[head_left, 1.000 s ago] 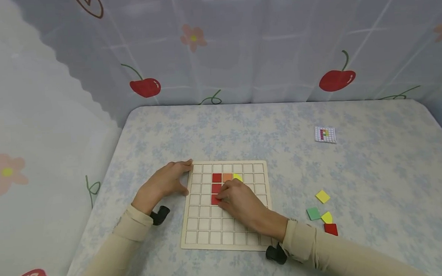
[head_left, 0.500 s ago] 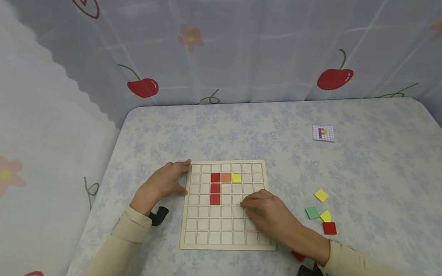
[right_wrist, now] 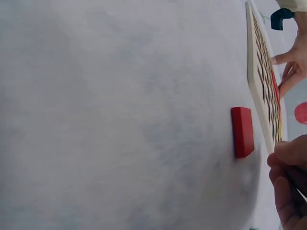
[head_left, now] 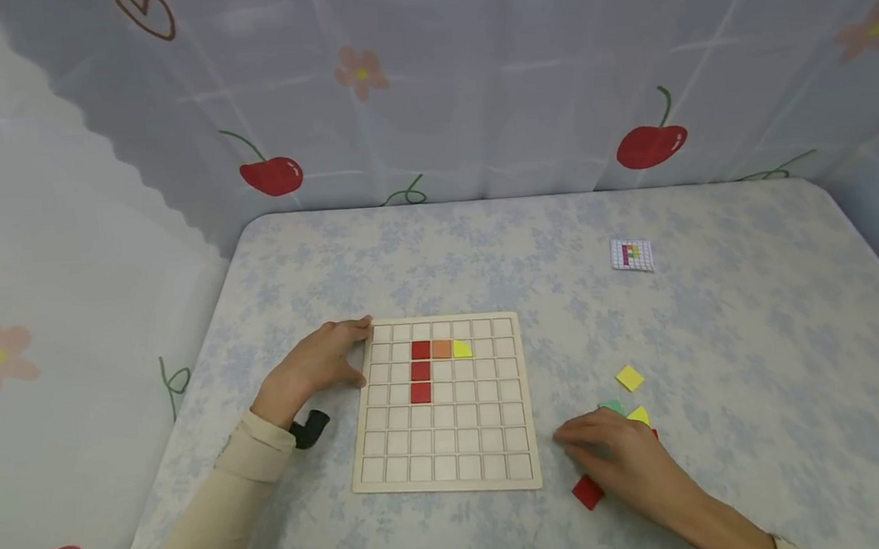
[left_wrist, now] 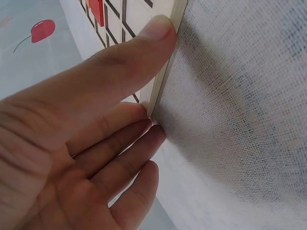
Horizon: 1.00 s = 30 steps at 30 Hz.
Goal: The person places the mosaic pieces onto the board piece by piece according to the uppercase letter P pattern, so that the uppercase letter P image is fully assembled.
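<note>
On the table lies a pale wooden grid board (head_left: 456, 444). Three red square tiles (head_left: 420, 372) form a column on it, with an orange tile (head_left: 441, 349) and a yellow rounded tile (head_left: 462, 349) right of the top one. My left hand (head_left: 312, 369) rests along the board's left edge, thumb and fingertips touching its side. My right hand (head_left: 632, 462) is right of the board, fingers loosely bent, with no tile showing between them. Beside it lies a loose red tile (head_left: 588, 492), also seen in the right wrist view as a red block (right_wrist: 243, 132).
Beyond the right hand lie a yellow square tile (head_left: 630, 378), a yellow rounded tile (head_left: 639, 414), a partly covered green tile (head_left: 612, 405) and a mostly hidden red tile (head_left: 654, 434). A small card with a coloured grid pattern (head_left: 632, 255) lies at the back right.
My right hand has left the lowest red tile in the column and moved right, off the board to the loose tiles. The left hand stays at the board's edge.
</note>
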Tool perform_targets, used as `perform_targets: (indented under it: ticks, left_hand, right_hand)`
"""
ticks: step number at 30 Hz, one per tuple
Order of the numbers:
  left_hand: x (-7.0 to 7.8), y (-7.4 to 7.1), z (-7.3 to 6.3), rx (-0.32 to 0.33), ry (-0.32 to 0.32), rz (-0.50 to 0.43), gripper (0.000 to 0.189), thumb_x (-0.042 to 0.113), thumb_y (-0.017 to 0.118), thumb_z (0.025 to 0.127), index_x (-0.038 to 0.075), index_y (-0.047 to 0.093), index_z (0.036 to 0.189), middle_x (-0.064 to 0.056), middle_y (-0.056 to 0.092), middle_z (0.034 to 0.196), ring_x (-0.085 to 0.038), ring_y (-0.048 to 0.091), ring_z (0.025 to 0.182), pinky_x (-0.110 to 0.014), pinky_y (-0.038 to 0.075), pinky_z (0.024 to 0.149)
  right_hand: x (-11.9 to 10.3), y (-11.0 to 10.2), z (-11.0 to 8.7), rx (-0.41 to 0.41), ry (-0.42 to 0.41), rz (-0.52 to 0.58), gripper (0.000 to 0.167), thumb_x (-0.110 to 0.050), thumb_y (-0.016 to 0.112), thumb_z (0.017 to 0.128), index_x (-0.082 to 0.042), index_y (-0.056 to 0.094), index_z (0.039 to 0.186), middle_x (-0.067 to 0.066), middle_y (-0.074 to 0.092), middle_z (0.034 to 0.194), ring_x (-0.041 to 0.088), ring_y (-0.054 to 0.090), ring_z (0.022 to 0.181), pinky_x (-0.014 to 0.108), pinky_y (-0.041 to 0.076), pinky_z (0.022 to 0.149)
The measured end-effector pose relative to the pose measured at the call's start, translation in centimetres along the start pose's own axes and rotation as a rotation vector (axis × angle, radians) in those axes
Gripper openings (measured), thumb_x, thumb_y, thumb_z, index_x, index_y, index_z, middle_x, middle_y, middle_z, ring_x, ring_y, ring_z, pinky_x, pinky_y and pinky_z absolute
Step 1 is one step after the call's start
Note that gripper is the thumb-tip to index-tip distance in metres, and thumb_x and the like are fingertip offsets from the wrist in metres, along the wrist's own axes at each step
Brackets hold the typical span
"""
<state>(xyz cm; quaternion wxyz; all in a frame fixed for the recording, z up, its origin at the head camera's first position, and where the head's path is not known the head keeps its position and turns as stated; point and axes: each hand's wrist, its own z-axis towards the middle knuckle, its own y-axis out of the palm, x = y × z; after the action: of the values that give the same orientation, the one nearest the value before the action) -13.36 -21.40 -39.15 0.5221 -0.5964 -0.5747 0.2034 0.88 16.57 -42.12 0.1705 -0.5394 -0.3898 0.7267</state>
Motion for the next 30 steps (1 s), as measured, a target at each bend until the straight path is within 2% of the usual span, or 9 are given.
perform_targets:
  ticks: [7,12,18,21,24,27,30]
  left_hand:
    - [-0.2,-0.2,-0.2,0.001,-0.017,-0.007,0.08,0.012,0.086,0.076,-0.004,0.046,0.144,-0.016,0.033,0.157,-0.042,0.034,0.139,-0.053,0.04,0.108]
    - [-0.3,-0.2,-0.2,0.0,-0.024,-0.021,0.08,0.011,0.086,0.076,-0.004,0.047,0.144,-0.015,0.032,0.157,-0.042,0.033,0.139,-0.052,0.04,0.108]
    - [-0.4,-0.1,-0.2,0.0,-0.03,-0.021,0.08,0.011,0.086,0.076,-0.004,0.047,0.144,-0.015,0.033,0.157,-0.041,0.034,0.139,-0.052,0.04,0.107]
    - [-0.3,-0.1,-0.1,-0.006,-0.037,-0.027,0.08,0.012,0.086,0.076,-0.003,0.047,0.144,-0.014,0.032,0.157,-0.042,0.032,0.139,-0.053,0.04,0.107]
    - [-0.1,0.0,-0.1,-0.011,-0.042,-0.03,0.081,0.012,0.086,0.076,-0.002,0.047,0.145,-0.013,0.032,0.157,-0.042,0.032,0.14,-0.053,0.039,0.108]
    - [0.0,-0.1,-0.1,-0.012,-0.047,-0.031,0.081,0.012,0.086,0.076,-0.001,0.046,0.145,-0.013,0.032,0.157,-0.041,0.031,0.14,-0.053,0.039,0.108]
    - [0.2,-0.1,-0.1,-0.015,-0.048,-0.028,0.081,0.012,0.085,0.076,-0.001,0.046,0.145,-0.012,0.031,0.158,-0.041,0.031,0.14,-0.053,0.039,0.108]
  right_hand:
    - [1.6,-1.5,-1.9,-0.178,-0.109,0.103,0.028,-0.005,0.078,0.082,-0.018,0.078,0.107,-0.012,0.07,0.108,0.007,0.064,0.099,0.022,0.057,0.073]
    - [2.2,-1.7,-2.8,-0.201,-0.167,0.086,0.034,-0.006,0.081,0.079,-0.017,0.077,0.111,-0.011,0.069,0.11,0.007,0.064,0.1,0.019,0.056,0.075]
    - [2.1,-1.1,-3.7,-0.144,-0.184,0.007,0.035,-0.003,0.084,0.073,-0.012,0.078,0.106,-0.012,0.067,0.107,0.008,0.062,0.096,0.016,0.056,0.074]
    - [2.0,-1.0,-4.1,-0.115,-0.184,-0.022,0.035,-0.002,0.085,0.071,-0.011,0.077,0.104,-0.012,0.066,0.106,0.007,0.061,0.095,0.011,0.053,0.075]
    - [2.1,-0.9,-4.1,-0.05,-0.237,-0.032,0.039,0.0,0.086,0.068,-0.013,0.077,0.103,-0.012,0.066,0.105,0.006,0.061,0.094,0.007,0.049,0.078]
    - [2.0,-0.7,-3.5,0.05,-0.3,-0.021,0.044,0.003,0.087,0.064,-0.014,0.077,0.103,-0.011,0.068,0.103,0.007,0.062,0.093,0.005,0.047,0.08]
    - [1.6,-0.4,-2.6,0.11,-0.315,-0.011,0.046,0.004,0.087,0.063,-0.015,0.076,0.104,-0.009,0.068,0.104,0.007,0.062,0.093,0.006,0.047,0.081]
